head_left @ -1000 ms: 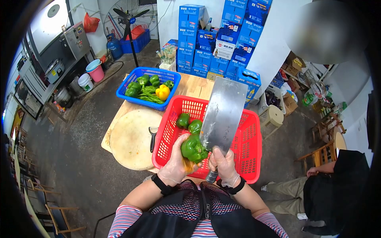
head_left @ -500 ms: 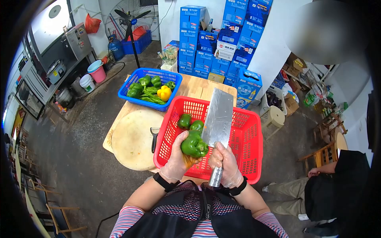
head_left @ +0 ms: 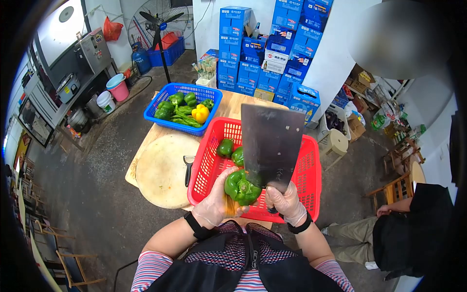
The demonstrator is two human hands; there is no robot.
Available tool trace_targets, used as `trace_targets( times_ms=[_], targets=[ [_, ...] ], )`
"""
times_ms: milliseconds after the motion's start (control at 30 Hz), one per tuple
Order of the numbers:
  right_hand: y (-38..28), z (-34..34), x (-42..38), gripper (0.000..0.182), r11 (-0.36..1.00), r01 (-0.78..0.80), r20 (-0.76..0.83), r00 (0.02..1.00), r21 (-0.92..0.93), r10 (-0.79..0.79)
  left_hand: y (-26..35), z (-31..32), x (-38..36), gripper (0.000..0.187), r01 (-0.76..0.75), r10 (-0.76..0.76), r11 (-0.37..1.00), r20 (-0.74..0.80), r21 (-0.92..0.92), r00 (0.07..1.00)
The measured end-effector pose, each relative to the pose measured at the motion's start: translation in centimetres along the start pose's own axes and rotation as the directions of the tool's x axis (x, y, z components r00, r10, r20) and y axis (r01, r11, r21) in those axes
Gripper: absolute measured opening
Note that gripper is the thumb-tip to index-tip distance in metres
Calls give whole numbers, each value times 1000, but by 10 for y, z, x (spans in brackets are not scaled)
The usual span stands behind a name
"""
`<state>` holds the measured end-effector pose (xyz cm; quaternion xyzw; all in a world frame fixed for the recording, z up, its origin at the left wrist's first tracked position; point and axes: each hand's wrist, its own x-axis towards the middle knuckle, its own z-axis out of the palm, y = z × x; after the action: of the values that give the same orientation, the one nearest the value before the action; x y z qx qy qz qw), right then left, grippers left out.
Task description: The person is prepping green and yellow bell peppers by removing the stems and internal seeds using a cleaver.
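Note:
My gloved left hand (head_left: 217, 198) grips a green bell pepper (head_left: 242, 188) over the near side of a red plastic basket (head_left: 196, 187). Fingers of my right hand (head_left: 287, 202), gloved too, are wrapped round the handle of a cleaver (head_left: 272, 143). Its broad dark blade stands up, face toward me, the lower corner right at the pepper's side. Behind the blade, part of the basket is hidden. Two more green peppers show inside, one (head_left: 225, 147) toward the back left, the other partly covered by the blade.
Left of the basket lie a round cutting board (head_left: 163, 170) and a black peeler (head_left: 188, 171) on the wooden table (head_left: 138, 158). A blue basket (head_left: 182, 128) holds green peppers and a yellow pepper (head_left: 200, 114). Blue boxes (head_left: 249, 75) stand behind; a person (head_left: 408, 233) is at right.
The cleaver has turned so its blade face looks wider and darker, and my right hand has shifted slightly right. The held pepper has tilted and moved a little down and right.

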<state>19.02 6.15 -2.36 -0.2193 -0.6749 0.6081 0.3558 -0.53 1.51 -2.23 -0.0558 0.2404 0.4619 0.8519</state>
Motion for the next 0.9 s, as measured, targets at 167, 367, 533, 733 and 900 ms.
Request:
trace_targets(
  times_ms=[167,367,533,733,900],
  targets=[
    [3,-4,0,36,997,-14,80,997,-72,20,-2,-9,3,55,83,-83,996,4,27,997],
    [7,4,-2,37,993,-111,55,993,30,109,-3,-9,1,54,78,-74,991,-43,107,996],
    [7,18,0,32,917,-198,-69,969,346,236,-2,-6,2,54,-22,34,996,-153,81,988],
    [12,18,4,27,777,-289,-30,929,559,368,1,-8,7,52,-95,111,991,-194,91,975],
    [15,18,6,25,721,-315,-3,915,617,402,0,-4,6,53,-155,176,981,-202,114,964]
  ],
)
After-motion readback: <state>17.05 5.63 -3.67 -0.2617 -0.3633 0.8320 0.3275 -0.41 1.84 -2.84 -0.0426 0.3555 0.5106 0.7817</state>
